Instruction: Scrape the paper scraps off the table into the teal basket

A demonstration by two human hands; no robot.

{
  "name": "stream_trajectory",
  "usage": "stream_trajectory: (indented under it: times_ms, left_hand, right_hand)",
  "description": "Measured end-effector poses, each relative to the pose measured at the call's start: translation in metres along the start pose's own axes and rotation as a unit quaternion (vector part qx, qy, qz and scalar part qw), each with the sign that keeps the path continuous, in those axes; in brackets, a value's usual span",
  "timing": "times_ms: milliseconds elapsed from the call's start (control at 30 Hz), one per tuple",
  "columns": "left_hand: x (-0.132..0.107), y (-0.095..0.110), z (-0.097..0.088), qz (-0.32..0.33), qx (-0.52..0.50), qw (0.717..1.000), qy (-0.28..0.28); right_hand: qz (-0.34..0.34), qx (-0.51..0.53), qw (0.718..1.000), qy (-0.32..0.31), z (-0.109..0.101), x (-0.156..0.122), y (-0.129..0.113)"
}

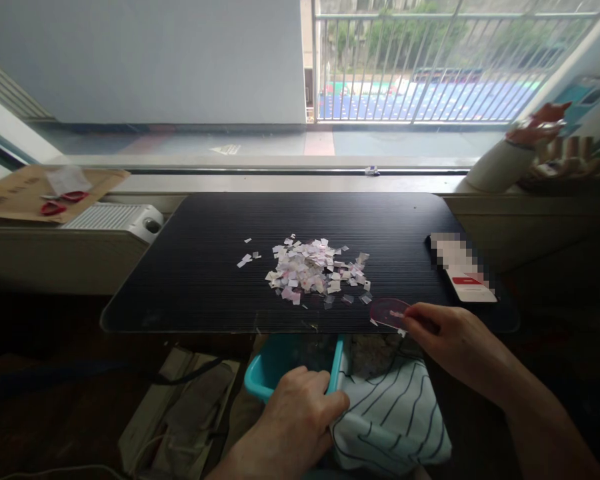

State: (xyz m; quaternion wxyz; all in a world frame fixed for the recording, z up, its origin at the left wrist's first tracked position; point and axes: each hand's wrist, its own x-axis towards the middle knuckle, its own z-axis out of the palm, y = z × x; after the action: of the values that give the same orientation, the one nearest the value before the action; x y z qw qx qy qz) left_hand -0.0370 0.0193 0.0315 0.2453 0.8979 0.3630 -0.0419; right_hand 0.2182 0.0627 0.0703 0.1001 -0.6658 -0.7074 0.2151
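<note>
- The translucent pink oval (386, 311) was at the near edge of the black table (180, 280), pinched between thumb and fingers of your right hand (443, 327).
- Paper scraps (305, 267) lay heaped beyond it, leftward.
- Below, your left hand (300, 413) curled its fingers over the teal bin (260, 377).

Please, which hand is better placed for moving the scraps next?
Probably the right hand: it holds a translucent pinkish piece close beside the scraps, while the left hand grips the turquoise container below the tabletop.
</note>
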Motion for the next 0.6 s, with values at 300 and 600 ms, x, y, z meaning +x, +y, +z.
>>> stream_trajectory:
  times_ms: [300,600]
  left_hand:
    - [0.003,-0.001,0.007,-0.006,-0.025,0.999,0.023]
    - [0.01,0.005,0.01,0.009,-0.037,0.998,0.046]
  right_hand:
    - [-0.007,0.043,0.998,-0.035,-0.006,-0.026,0.028]
    - [-0.041,0.087,0.994,-0.049,-0.003,-0.045,0.069]
